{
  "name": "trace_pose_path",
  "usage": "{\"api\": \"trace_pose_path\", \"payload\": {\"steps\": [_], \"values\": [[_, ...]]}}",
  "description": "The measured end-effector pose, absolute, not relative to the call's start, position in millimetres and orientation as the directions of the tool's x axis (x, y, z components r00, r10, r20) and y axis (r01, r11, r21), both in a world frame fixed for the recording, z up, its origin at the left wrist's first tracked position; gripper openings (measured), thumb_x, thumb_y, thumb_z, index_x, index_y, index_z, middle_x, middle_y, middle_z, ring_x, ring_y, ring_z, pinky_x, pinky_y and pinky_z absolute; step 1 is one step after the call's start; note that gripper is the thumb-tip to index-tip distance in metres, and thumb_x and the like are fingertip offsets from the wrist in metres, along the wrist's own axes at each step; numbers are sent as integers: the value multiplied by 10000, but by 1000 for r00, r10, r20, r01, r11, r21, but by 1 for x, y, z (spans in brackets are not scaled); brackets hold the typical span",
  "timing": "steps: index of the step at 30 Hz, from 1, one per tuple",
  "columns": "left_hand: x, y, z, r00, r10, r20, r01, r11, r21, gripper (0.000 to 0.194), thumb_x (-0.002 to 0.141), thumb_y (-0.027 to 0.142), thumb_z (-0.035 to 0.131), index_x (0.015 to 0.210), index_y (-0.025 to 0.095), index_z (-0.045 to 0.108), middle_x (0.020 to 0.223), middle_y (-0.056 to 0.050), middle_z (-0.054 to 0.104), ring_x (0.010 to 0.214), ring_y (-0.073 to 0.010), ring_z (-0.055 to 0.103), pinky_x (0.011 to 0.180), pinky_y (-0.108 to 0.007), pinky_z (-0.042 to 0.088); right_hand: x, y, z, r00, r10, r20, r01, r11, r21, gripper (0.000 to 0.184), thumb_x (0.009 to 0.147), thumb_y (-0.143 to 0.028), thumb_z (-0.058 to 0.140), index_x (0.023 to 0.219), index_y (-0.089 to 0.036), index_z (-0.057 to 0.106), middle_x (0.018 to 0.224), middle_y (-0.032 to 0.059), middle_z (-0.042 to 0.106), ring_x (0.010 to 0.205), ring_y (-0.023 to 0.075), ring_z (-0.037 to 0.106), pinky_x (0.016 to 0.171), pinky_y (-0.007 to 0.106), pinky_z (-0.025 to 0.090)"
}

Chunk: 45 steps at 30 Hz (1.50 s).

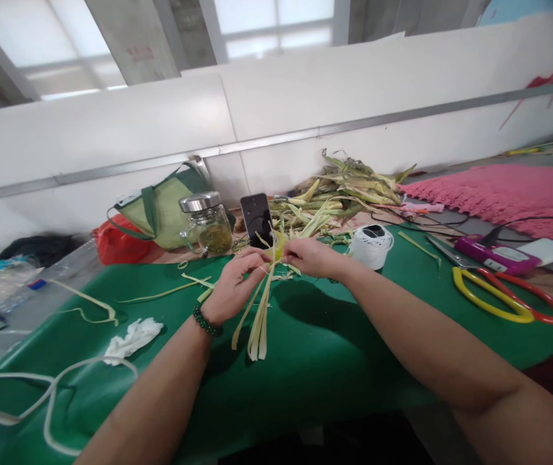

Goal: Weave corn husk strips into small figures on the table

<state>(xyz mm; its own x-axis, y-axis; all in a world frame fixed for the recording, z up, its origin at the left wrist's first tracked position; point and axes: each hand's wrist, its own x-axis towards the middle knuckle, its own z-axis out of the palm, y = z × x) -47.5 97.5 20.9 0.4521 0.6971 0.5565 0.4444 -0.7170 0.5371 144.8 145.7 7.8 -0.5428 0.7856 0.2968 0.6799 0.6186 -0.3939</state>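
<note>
Above the green mat [334,361], both my hands meet at a bundle of pale corn husk strips [260,329], whose long ends hang down toward me. My left hand [240,281], with a dark green bead bracelet [205,321] on its wrist, is closed on the strips from the left. From the right, my right hand [313,257] pinches the upper part of the same bundle. A small yellow object [279,244] shows between the hands, partly hidden by the fingers. Right behind them a black phone [256,219] stands upright.
A lidded glass jar [214,226], green bag [170,206] and red bag [120,240] stand at back left. Husks [349,184] are piled behind. White cord spool [371,247], large scissors [499,290] and purple power strip [498,254] are right; crumpled tissue [134,338] lies left.
</note>
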Motion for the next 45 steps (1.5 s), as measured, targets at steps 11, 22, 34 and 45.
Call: {"api": "trace_pose_path", "payload": {"steps": [11, 22, 34, 45], "values": [[-46, 107, 10, 384, 877, 290, 277, -409, 870, 377, 845, 383, 420, 524, 188, 446, 508, 12, 446, 506, -114, 399, 523, -254, 355, 141, 136, 13, -598, 760, 253, -13, 307, -952, 112, 716, -265, 549, 679, -160, 534, 537, -42, 503, 493, 85, 460, 481, 208, 367], [-42, 103, 10, 337, 888, 311, 273, -409, 871, 387, 816, 389, 458, 496, 199, 353, 483, 31, 346, 469, -98, 316, 462, -249, 284, 121, 131, 4, -596, 801, 60, -228, -98, -969, 143, 667, -165, 561, 600, -163, 435, 479, -71, 404, 361, 17, 232, 362, 161, 152], [-40, 100, 9, 324, 900, 293, 344, -400, 849, 374, 805, 394, 467, 516, 193, 338, 502, 52, 301, 484, -88, 264, 478, -240, 224, 120, 129, 6, -540, 841, -26, -155, -130, -979, 127, 640, -137, 537, 578, -167, 431, 448, -73, 397, 344, 20, 221, 353, 169, 163], [-39, 103, 4, 259, 944, 202, 139, -243, 960, 323, 782, 418, 502, 640, 150, 612, 713, -49, 635, 707, -158, 577, 692, -277, 468, 127, 141, 4, -605, 756, -248, -110, -388, -915, 128, 686, -194, 522, 587, -148, 455, 551, -27, 533, 367, 26, 356, 323, 149, 267]]}}
